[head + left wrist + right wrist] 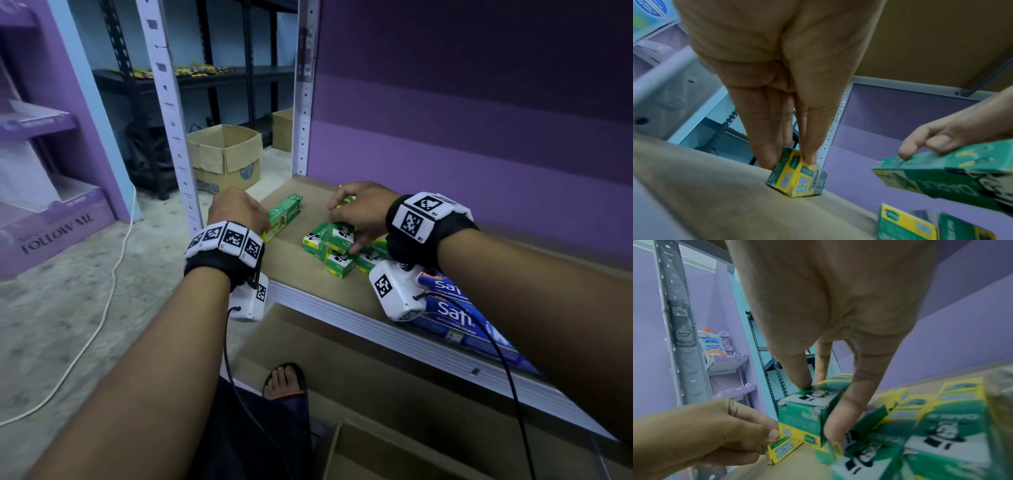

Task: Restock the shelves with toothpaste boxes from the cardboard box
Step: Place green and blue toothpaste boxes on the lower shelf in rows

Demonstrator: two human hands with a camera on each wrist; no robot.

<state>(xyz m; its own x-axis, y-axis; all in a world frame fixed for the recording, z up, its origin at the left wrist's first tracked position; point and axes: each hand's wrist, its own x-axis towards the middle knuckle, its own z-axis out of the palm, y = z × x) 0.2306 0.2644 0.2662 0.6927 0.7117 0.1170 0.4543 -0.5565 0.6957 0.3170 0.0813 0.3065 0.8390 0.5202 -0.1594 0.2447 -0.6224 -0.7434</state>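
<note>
Left hand (pixel 239 212) and right hand (pixel 359 214) each grip one toothpaste box (pixel 284 216).

Both forearms reach forward, each wrist wrapped in a black band with white marker tiles. The left hand (pixel 238 210) is turned knuckles up, its fingers (pixel 766 146) pointing down with the thumb set against them in a pinch. The right hand (pixel 359 214) arches a little to the right of it, its thumb and fingers (pixel 849 402) also closed in a pinch.
</note>
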